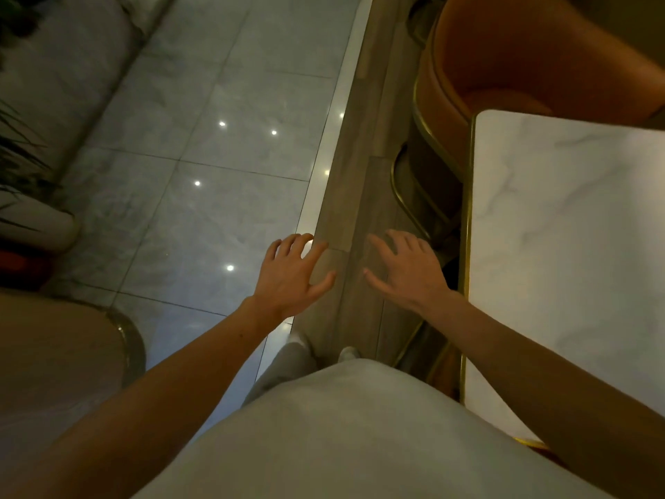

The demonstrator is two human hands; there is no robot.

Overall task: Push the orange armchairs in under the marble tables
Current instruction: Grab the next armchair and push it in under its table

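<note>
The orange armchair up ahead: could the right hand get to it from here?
Probably not yet. The right hand hangs open well short of the orange armchair; nothing blocks the aisle beside the marble table.

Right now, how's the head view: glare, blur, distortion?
Head view: dim and warm; spot-light glare dots on the glossy floor; wide-angle bending along the table edge; armchair shadowed but readable; both hands slightly soft, fingers spread.
</note>
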